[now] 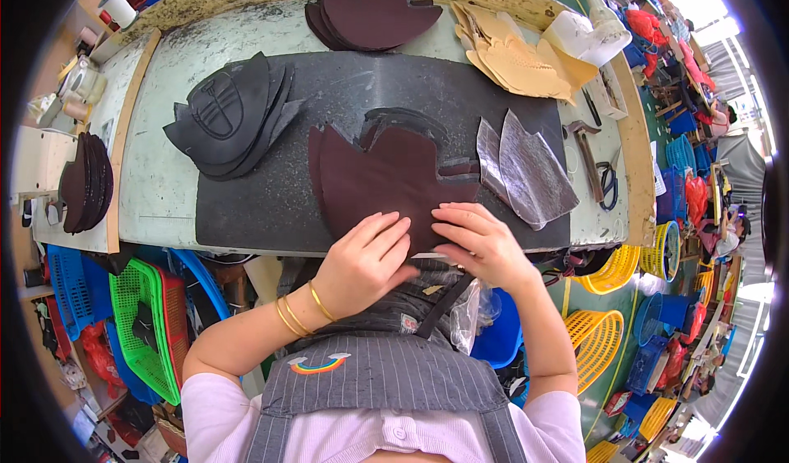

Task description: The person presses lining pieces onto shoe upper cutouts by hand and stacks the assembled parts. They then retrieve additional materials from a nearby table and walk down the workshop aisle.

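A stack of dark brown, notched leather-like pieces [394, 175] lies at the near edge of a black mat [246, 216]. On the stack's near left part rest the fingertips of my left hand [362, 266], its fingers stretched and its thumb apart. My right hand [485, 245] lies across the near right part, fingers extended and thumb spread. Neither hand visibly grips a piece. Left of the stack is a pile of black pieces [222, 118] with a line pattern on the top one. Shiny silver-grey pieces [526, 167] lie on the right.
Another brown stack [374, 11] and tan pieces [526, 56] lie at the back of the table. A white container [575, 36], a hammer [588, 159] and scissors [608, 185] are at the right. Dark pieces [86, 184] stand far left; green [144, 315] and yellow baskets [596, 344] flank me.
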Motion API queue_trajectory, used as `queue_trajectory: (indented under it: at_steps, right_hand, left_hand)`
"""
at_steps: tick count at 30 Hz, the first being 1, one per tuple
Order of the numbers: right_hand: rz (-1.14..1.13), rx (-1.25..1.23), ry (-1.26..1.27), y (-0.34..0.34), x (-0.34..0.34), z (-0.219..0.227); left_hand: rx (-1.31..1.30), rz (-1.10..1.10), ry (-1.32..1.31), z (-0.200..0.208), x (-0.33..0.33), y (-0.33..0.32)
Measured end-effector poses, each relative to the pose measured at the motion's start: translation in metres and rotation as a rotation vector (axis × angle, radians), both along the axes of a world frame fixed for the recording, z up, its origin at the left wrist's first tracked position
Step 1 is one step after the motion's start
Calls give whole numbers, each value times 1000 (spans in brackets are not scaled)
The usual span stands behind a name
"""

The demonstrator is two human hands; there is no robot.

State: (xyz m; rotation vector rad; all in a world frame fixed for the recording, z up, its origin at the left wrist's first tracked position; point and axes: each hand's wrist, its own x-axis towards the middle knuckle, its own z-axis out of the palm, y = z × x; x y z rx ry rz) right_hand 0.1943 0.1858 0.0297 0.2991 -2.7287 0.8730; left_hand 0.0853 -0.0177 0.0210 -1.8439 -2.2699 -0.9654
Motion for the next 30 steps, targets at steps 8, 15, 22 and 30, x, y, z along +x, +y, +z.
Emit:
queue_trajectory:
  at_steps: [8,15,22,30]
  right_hand:
    - [40,186,66,-2,-1,11]
    - [70,210,48,5,-11,13]
    - [-132,232,311,-10,-30,1]
    - [-643,-262,84,-42,2,-27]
  left_hand:
    - [24,64,-146,1,0,4]
    - [9,54,-124,4,-2,8]
    - [32,201,-257,2,-6,19]
    - [91,300,-504,-1,-18,28]
